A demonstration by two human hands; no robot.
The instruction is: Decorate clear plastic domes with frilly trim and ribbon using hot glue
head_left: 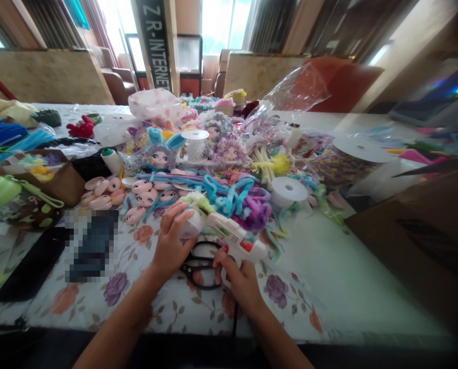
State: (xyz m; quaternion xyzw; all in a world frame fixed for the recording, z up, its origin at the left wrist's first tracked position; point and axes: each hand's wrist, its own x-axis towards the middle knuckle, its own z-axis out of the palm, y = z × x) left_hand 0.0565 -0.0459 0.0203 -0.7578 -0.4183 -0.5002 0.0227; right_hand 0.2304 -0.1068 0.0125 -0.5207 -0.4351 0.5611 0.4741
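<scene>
My right hand is wrapped round the handle of a white glue gun, a finger by its red trigger. The gun's front end points left and away, close to my left hand. The fingers of that hand curl over a rounded, whitish translucent piece whose exact kind I cannot make out. Pale green fluffy yarn shows just beyond the piece. Black-handled scissors lie on the flowered cloth between my hands, their blades out of sight.
Doll faces, blue fuzzy strips and purple yarn lie beyond my hands. White spools and finished dolls crowd the middle. A dark phone-like slab is at left; a cardboard box stands at right.
</scene>
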